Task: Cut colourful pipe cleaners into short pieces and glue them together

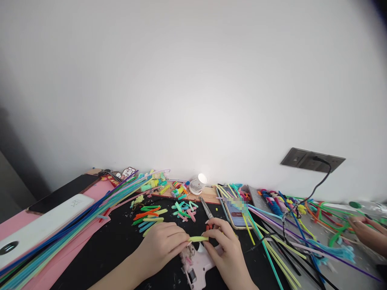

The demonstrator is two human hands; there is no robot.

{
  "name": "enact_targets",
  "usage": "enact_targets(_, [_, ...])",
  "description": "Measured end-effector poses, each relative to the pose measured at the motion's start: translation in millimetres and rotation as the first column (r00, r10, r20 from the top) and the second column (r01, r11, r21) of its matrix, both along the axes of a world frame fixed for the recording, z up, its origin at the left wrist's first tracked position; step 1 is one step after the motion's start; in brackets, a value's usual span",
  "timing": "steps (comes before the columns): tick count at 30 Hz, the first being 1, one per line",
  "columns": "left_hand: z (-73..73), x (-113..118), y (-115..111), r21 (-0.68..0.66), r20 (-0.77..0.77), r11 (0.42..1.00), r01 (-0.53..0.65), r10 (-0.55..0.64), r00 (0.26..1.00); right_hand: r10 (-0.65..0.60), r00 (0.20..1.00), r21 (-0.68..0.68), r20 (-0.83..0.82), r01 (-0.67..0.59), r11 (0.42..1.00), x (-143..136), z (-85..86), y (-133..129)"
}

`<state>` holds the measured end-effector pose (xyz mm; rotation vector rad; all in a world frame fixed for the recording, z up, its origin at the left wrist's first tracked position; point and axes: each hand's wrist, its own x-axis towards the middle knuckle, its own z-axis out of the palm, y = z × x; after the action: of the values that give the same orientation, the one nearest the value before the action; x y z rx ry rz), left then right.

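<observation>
A short yellow pipe cleaner piece (198, 239) is stretched level between my two hands. My left hand (163, 245) pinches its left end, and my right hand (223, 247) pinches the right end. Below it lies a pale pink glue gun (201, 266), partly covered by my right hand. Scissors (207, 208) point away from me just beyond my right fingers, their handles mostly hidden. Cut orange, green, yellow and blue pipe cleaner pieces (151, 215) lie beyond my left hand, near a small pile of mint and pink pieces (185, 210).
Long pipe cleaners cross a white power bank (45, 229) at left and a phone (237, 213) at right. A paper cup (198, 184) tilts near the wall. A black cable (322, 181) runs from the wall socket (311, 160). Another person's hand (367, 231) is at far right.
</observation>
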<state>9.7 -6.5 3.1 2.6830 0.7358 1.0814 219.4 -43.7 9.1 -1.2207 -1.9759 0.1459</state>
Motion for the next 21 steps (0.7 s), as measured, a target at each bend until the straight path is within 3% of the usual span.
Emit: enact_targets(21, [3.8, 4.5, -3.2, -0.048, 0.011, 0.999, -0.02, 0.02, 1.0, 0.006, 1.0, 0.072, 0.024, -0.008, 0.997, -5.6, 3.9, -2.4])
